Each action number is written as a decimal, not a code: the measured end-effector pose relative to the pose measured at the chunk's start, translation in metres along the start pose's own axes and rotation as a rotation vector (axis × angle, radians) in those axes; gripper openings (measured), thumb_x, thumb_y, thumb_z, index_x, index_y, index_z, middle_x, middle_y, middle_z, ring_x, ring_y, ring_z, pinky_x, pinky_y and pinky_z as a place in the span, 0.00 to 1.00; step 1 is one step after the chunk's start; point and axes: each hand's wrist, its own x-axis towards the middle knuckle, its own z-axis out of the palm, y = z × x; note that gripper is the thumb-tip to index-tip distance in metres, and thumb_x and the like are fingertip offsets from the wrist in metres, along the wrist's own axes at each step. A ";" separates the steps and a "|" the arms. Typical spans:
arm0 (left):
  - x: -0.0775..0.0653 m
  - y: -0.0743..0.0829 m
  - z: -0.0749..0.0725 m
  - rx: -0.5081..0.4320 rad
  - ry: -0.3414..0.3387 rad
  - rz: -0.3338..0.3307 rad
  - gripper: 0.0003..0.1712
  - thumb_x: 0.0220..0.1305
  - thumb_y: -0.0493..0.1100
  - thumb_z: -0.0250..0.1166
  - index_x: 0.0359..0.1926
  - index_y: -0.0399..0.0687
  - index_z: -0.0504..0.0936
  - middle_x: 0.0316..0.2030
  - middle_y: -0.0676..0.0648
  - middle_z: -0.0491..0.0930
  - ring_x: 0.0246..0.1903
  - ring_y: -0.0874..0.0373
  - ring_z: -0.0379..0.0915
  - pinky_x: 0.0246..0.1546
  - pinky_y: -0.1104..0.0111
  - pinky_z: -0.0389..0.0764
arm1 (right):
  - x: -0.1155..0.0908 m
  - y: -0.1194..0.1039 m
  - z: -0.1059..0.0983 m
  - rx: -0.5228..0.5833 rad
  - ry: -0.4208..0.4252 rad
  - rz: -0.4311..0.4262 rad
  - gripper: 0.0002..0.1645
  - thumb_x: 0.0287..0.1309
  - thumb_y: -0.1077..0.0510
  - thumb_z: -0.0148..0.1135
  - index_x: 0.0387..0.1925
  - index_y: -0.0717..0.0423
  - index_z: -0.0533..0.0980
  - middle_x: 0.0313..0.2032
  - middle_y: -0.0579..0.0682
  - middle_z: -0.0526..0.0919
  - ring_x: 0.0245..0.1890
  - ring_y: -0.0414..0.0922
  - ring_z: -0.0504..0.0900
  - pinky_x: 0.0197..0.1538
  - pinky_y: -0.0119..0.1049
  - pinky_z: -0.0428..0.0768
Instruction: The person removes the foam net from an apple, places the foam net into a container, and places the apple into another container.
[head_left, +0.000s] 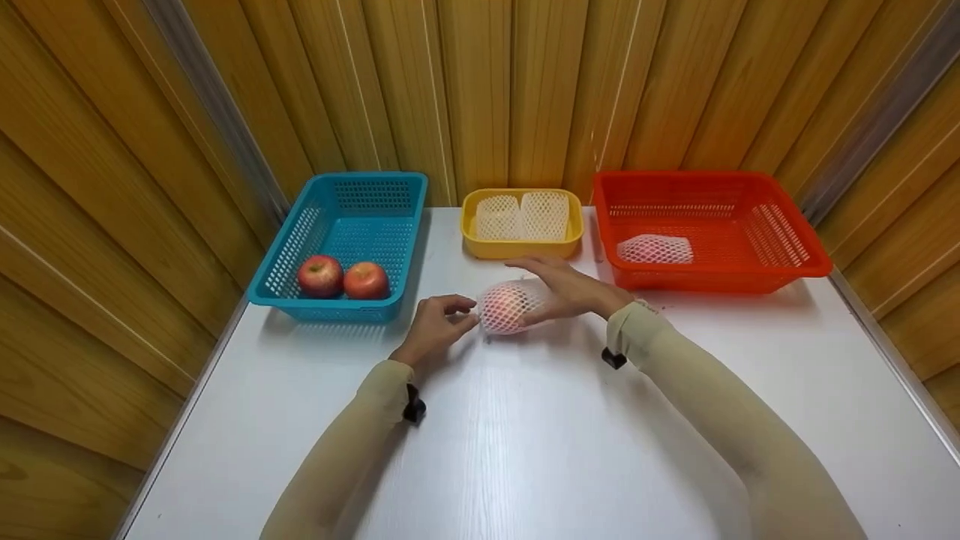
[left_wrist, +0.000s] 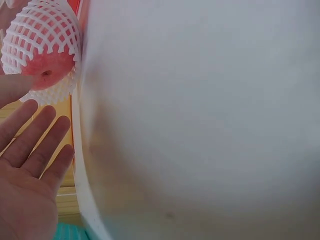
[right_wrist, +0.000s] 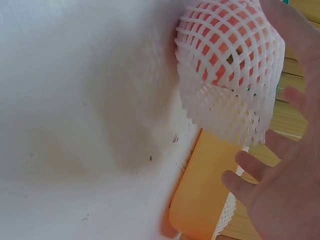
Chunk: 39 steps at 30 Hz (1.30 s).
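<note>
One apple (head_left: pixel 502 307), mostly inside its net (right_wrist: pixel 227 100), is between left hand (head_left: pixel 436 326) and right hand (head_left: pixel 568 291), both with fingers apart, not clamped. One netted fruit (head_left: pixel 655 249) in red basket (head_left: pixel 720 279) seems finished; two bare apples (head_left: pixel 366 280) in blue basket (head_left: pixel 379 196) seem left

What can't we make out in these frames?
- Head: part of the netted apple, covered by the right hand.
- Left wrist: most of the blue basket, cut off by the bottom edge.
- Right wrist: part of the yellow tray, behind the netted apple; dark specks, too small to identify.
</note>
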 end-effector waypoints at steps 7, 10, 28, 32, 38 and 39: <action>-0.001 0.000 0.005 -0.042 -0.006 0.013 0.20 0.61 0.38 0.75 0.54 0.39 0.86 0.50 0.43 0.87 0.50 0.49 0.84 0.57 0.57 0.82 | -0.008 0.008 0.005 -0.008 0.050 -0.002 0.62 0.47 0.29 0.76 0.79 0.27 0.54 0.78 0.47 0.55 0.77 0.52 0.52 0.73 0.66 0.58; 0.001 0.000 0.008 -0.047 0.000 0.036 0.21 0.61 0.39 0.75 0.55 0.38 0.85 0.51 0.42 0.86 0.50 0.48 0.84 0.57 0.57 0.82 | -0.012 0.011 0.007 -0.001 0.065 -0.009 0.62 0.46 0.30 0.77 0.79 0.25 0.54 0.78 0.47 0.54 0.77 0.52 0.51 0.73 0.67 0.58; 0.007 0.012 0.022 -0.022 0.054 0.110 0.31 0.56 0.38 0.79 0.61 0.40 0.81 0.58 0.43 0.82 0.54 0.45 0.81 0.58 0.55 0.81 | -0.032 0.024 0.014 0.001 0.114 -0.034 0.64 0.46 0.33 0.79 0.79 0.31 0.54 0.78 0.45 0.55 0.77 0.52 0.52 0.74 0.64 0.58; 0.008 0.016 0.025 -0.044 0.044 0.138 0.37 0.54 0.37 0.80 0.64 0.38 0.78 0.60 0.38 0.80 0.55 0.41 0.80 0.58 0.52 0.80 | -0.037 0.028 0.014 -0.016 0.122 -0.018 0.63 0.46 0.33 0.79 0.79 0.32 0.55 0.78 0.46 0.55 0.76 0.52 0.53 0.74 0.63 0.58; 0.012 0.022 0.030 -0.033 0.007 0.165 0.44 0.53 0.37 0.80 0.70 0.39 0.72 0.64 0.38 0.76 0.58 0.42 0.78 0.61 0.49 0.78 | -0.044 0.032 0.014 -0.018 0.118 0.023 0.64 0.45 0.31 0.78 0.79 0.28 0.53 0.79 0.46 0.54 0.77 0.53 0.53 0.73 0.66 0.58; 0.013 0.023 0.031 -0.024 0.000 0.168 0.44 0.53 0.37 0.80 0.70 0.39 0.71 0.65 0.38 0.75 0.59 0.43 0.77 0.61 0.49 0.78 | -0.045 0.032 0.014 -0.018 0.116 0.028 0.64 0.45 0.30 0.78 0.79 0.28 0.53 0.79 0.46 0.54 0.77 0.53 0.53 0.73 0.66 0.59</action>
